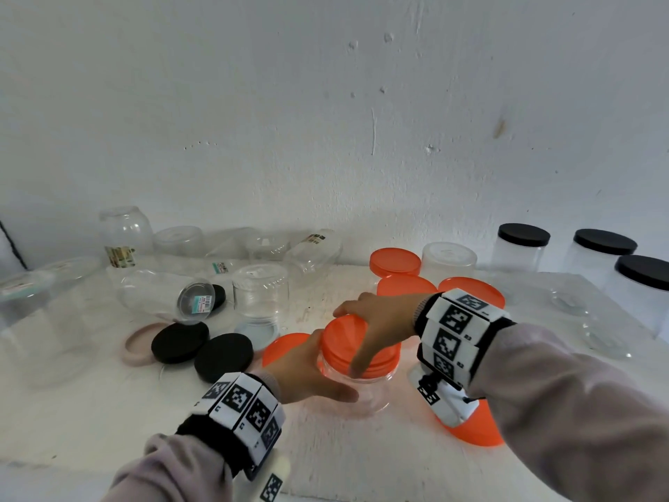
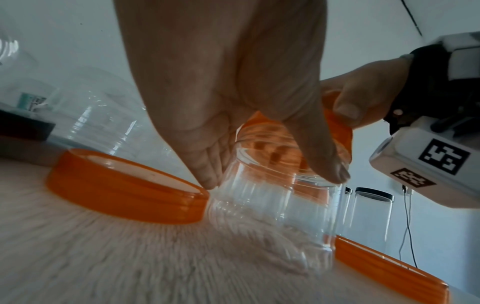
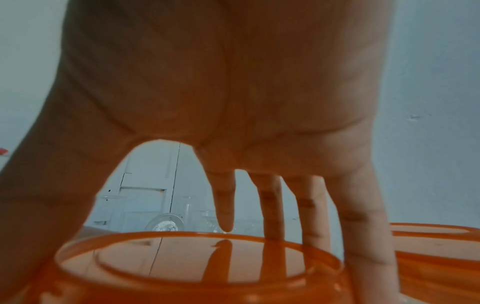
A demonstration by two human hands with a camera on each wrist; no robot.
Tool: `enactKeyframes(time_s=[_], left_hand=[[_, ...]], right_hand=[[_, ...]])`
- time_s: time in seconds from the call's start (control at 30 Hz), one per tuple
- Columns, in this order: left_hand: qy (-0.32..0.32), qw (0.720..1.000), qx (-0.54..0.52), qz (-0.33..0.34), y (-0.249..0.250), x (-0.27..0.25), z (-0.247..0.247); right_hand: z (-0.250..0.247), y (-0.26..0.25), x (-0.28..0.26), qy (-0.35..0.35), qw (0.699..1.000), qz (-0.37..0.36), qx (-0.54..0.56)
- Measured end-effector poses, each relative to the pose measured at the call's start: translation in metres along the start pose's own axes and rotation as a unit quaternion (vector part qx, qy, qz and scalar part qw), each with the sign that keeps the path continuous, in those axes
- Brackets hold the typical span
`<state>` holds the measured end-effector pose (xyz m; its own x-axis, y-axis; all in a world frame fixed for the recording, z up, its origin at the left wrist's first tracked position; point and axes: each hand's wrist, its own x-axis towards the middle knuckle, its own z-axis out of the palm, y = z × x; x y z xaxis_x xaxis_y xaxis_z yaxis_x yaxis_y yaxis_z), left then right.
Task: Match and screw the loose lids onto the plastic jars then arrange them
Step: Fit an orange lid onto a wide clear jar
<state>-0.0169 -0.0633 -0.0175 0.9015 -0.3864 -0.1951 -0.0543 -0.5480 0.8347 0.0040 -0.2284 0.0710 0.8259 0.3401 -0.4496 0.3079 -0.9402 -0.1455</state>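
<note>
A clear plastic jar [image 1: 365, 393] stands upright near the table's front, with an orange lid [image 1: 344, 338] sitting on its mouth. My left hand [image 1: 325, 371] grips the jar body from the left, thumb across the front. My right hand [image 1: 365, 335] comes from above and holds the lid's rim between thumb and spread fingers. In the left wrist view the jar [image 2: 272, 216] is blurred and the lid [image 2: 337, 133] sits above it. Seen from the right wrist, the orange lid [image 3: 197, 263] lies right under my palm.
Loose orange lids lie left [image 1: 286, 347] and right [image 1: 474, 429] of the jar. Orange-lidded jars [image 1: 394, 262] stand behind. Two black lids [image 1: 202, 349] and a pink lid [image 1: 135, 347] lie at the left among several clear jars [image 1: 260, 291]. Black-lidded jars [image 1: 523, 248] stand at the far right.
</note>
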Motion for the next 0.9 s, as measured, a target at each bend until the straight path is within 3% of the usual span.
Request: enactKeyframes(time_s=[0.47,0.67,0.9], left_hand=[[-0.002,1.0,-0.027,0.014,-0.008,0.005,0.001],[0.01,0.999,-0.041,0.011,-0.013,0.005,0.003],[0.011,0.999,-0.029,0.016,-0.012,0.005,0.003]], right_hand=[[0.011,-0.01,-0.004,0.02,0.997,0.05,-0.063],[0.0,-0.014,-0.004,-0.021,0.998,-0.004,-0.065],[0.005,-0.012,-0.003,0.009,0.997,0.033,-0.069]])
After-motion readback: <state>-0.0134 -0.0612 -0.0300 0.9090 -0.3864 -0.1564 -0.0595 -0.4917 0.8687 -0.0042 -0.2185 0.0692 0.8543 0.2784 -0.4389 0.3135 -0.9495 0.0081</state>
